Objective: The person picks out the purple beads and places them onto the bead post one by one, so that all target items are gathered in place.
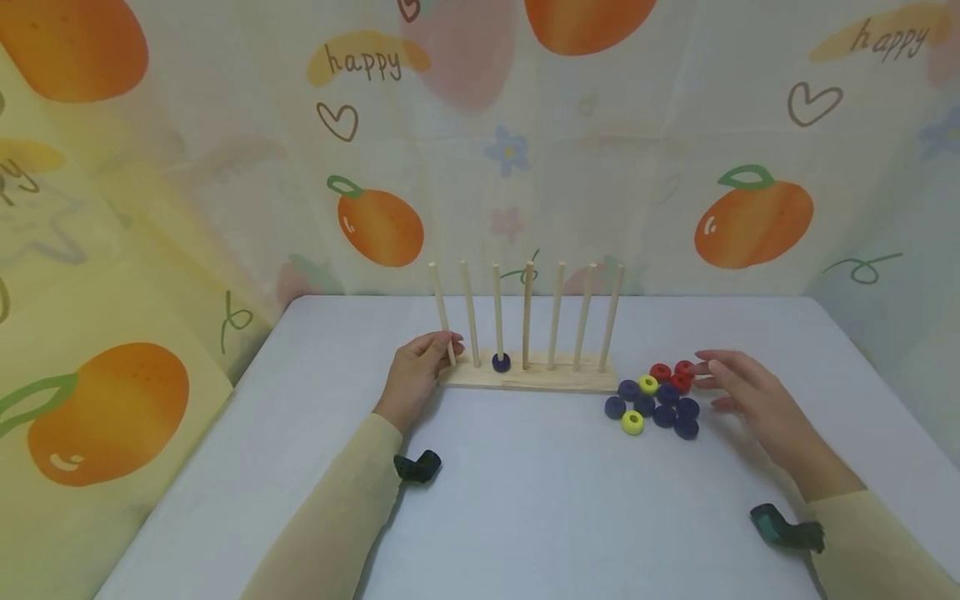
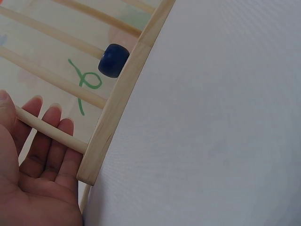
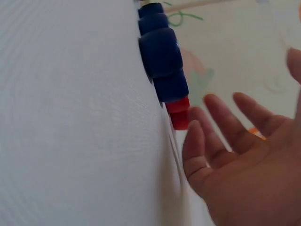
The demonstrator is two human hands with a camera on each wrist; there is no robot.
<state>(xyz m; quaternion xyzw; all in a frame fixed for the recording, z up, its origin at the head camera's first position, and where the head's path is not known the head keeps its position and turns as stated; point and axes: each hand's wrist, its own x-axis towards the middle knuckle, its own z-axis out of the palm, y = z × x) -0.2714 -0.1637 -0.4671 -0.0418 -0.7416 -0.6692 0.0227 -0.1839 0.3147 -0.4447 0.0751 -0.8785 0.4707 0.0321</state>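
Observation:
A wooden peg rack (image 1: 525, 380) with several upright pegs stands on the table. My left hand (image 1: 417, 367) holds the leftmost peg (image 2: 51, 131) low down, thumb on one side and fingers behind it. One blue bead (image 1: 501, 362) sits at the foot of the third peg from the left. Off the rack's right end lies a cluster of loose beads: several blue beads (image 1: 665, 416), two yellow beads (image 1: 632, 422) and three red beads (image 1: 660, 372). Beside the red ones hovers my right hand (image 1: 750, 400), fingers loosely spread and holding nothing; its fingertips come close to the beads.
A white cloth covers the table (image 1: 525, 500), and a fruit-printed curtain (image 1: 600, 150) hangs behind and to the sides. Dark straps (image 1: 787, 529) show near both sleeves. The upright pegs rise well above the rack's base.

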